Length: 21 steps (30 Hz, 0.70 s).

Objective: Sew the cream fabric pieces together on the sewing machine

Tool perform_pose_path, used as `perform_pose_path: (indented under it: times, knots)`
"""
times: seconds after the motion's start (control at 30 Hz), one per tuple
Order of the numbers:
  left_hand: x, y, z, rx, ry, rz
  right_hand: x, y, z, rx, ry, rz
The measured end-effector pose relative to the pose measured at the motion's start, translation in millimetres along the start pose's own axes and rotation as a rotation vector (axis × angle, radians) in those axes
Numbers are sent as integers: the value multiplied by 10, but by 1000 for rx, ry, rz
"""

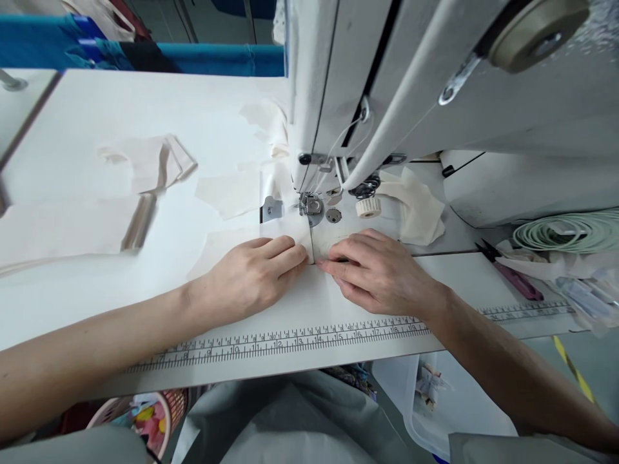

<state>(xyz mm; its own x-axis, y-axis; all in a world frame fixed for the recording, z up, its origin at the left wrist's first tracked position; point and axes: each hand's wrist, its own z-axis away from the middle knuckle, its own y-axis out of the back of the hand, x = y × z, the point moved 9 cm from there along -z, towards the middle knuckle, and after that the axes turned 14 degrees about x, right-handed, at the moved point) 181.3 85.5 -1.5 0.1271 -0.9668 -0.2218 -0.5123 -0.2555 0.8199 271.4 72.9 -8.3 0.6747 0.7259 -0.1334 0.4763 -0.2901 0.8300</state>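
White cloth (pixel 285 227) lies flat on the sewing machine bed, its far edge at the presser foot (pixel 309 205). My left hand (pixel 254 274) is closed on the near right corner of this cloth, fingers pressed together. Just right of the cloth's edge, my right hand (pixel 380 270) is closed with curled fingers, its fingertips by the same corner. A small dark spot shows between those fingers; whether it is an object or shadow I cannot tell. The machine head (pixel 387 84) stands above both hands, with white thread running down to the needle area.
Folded cream cloth pieces (pixel 68 225) lie at left, and another cloth piece (pixel 418 206) right of the needle. A printed ruler (pixel 300 341) runs along the front edge. Purple-handled snips (pixel 517 280) and coiled pale green cord (pixel 570 232) are at right. A pink basket (pixel 174 409) stands below.
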Motion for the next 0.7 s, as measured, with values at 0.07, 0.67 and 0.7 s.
perform_pose_path:
  times: [0.07, 0.67, 0.7]
  knots:
    - [2, -3, 0, -8, -7, 8, -4, 2, -1, 1, 10, 3]
    - [36, -25, 8, -68, -45, 2, 7, -20, 16, -9, 2, 59]
    - [37, -29, 11, -71, -45, 2, 9, -24, 12, -13, -4, 63]
